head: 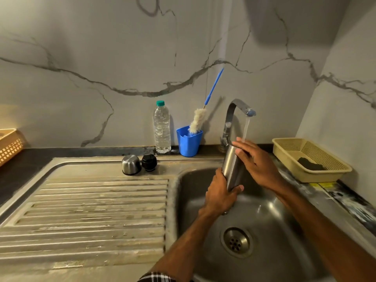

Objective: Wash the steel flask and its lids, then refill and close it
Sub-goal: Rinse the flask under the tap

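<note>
Beneath the tap [234, 110] we rinse the steel flask [232, 165], left hand [219, 196] gripping, right hand [254, 159] flat atop (lids [131, 164], refill, closing seemingly remain).

The left hand [220, 195] curls round the base of the brushed-steel cylindrical flask [233, 169]; the right hand [255, 159] lies straight-fingered across its top.

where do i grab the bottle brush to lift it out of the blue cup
Probably pinch the thin blue handle of the bottle brush, coming from above and in front: it leans up to the right, while the fluffy head sits down in the blue cup.
</note>
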Demonstrator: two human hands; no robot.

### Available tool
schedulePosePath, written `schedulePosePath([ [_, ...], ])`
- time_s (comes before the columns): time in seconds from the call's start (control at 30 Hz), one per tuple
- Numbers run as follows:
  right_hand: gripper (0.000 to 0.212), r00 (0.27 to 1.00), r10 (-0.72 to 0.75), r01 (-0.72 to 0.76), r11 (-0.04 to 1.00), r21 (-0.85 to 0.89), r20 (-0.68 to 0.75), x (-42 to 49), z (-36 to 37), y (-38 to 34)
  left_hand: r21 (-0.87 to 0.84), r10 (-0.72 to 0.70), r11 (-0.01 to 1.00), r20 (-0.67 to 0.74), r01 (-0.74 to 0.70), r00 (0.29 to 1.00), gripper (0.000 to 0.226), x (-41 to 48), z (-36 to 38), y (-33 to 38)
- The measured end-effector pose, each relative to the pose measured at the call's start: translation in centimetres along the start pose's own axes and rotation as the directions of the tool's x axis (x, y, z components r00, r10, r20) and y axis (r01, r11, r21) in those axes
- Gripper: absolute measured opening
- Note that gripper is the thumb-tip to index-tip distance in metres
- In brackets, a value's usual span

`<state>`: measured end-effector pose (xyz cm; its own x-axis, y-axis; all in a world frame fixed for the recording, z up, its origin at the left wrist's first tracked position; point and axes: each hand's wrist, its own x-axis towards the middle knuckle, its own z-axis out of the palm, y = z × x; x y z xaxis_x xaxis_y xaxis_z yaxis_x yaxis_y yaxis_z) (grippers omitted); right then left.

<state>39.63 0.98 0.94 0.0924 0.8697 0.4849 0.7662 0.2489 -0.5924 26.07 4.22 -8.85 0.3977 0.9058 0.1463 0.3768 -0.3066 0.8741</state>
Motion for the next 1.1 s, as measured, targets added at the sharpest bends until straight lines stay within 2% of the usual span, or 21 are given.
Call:
schedulePosePath([
  [0.1, 0.038, 0.999, -0.05, 0.049, 0.989, -0.14, -0.004, -0.7, -0.8, -0.5, 0.073, 0.008, 0.997, -0.014, -0.007, 1.0, 0.079, 0.0, 0.2, -0.1],
  [0.2, 0.03, 0.977, -0.098, 0.058, 0.977, -0.204, -0.19, -1.3, -1.8, -1.3, 0.069, 0.025, 0.997, -0.003, -0.025, 1.0, 0.08, -0.1, 0.5, 0.1],
  [0.27, 0.026, 0.965, -0.115, 0.068, 0.978, -0.197, -0.237, -1.3, -2.1, -1.6, 0.043, 0.035, 0.998, 0.003, -0.036, 0.999, 0.078, -0.1, 0.9, 0.2],
  [0.37, 0.032, 0.978, -0.101, 0.059, 0.972, -0.226, -0.181, -0.8, -1.7, -1.8, -0.021, 0.048, 0.999, -0.009, -0.048, 0.999, 0.077, -0.2, 1.2, 0.6],
  [0.47, 0.045, 1.0, -0.028, 0.026, 0.98, -0.198, -0.009, 0.3, -1.2, -1.7, -0.051, 0.066, 0.997, 0.0, -0.066, 0.998, 0.08, -0.2, 1.2, 0.6],
  [0.6, 0.07, 0.979, 0.196, -0.182, 0.966, -0.186, 0.062, 2.2, -1.2, -1.6, -0.052, 0.116, 0.992, -0.005, -0.116, 0.993, 0.079, -0.1, 1.3, 0.5],
  [0.67, 0.072, 0.958, 0.274, -0.264, 0.958, -0.115, 0.081, 2.9, -1.2, -1.6, -0.076, 0.117, 0.99, -0.022, -0.118, 0.993, 0.08, 0.0, 1.4, 0.5],
  [0.77, 0.069, 0.965, 0.255, -0.254, 0.967, -0.014, 0.058, 3.5, -0.7, -1.4, -0.109, 0.107, 0.988, -0.05, -0.111, 0.993, 0.079, 0.0, 1.2, 0.5],
  [0.87, 0.06, 0.975, 0.22, -0.221, 0.975, -0.029, -0.026, 4.0, -0.4, -1.6, -0.111, 0.128, 0.985, -0.075, -0.135, 0.989, 0.074, 0.1, 1.1, 0.3],
  [1.0, 0.054, 0.976, 0.202, -0.205, 0.978, -0.042, -0.076, 5.0, -1.2, -1.4, -0.054, 0.098, 0.994, 0.0, -0.098, 0.995, 0.077, 0.4, 1.2, -0.5],
  [1.1, 0.052, 0.981, 0.168, -0.172, 0.984, -0.041, -0.093, 5.3, -1.6, -1.0, -0.044, 0.06, 0.997, 0.038, -0.058, 0.997, 0.072, 0.6, 1.4, -0.7],
])
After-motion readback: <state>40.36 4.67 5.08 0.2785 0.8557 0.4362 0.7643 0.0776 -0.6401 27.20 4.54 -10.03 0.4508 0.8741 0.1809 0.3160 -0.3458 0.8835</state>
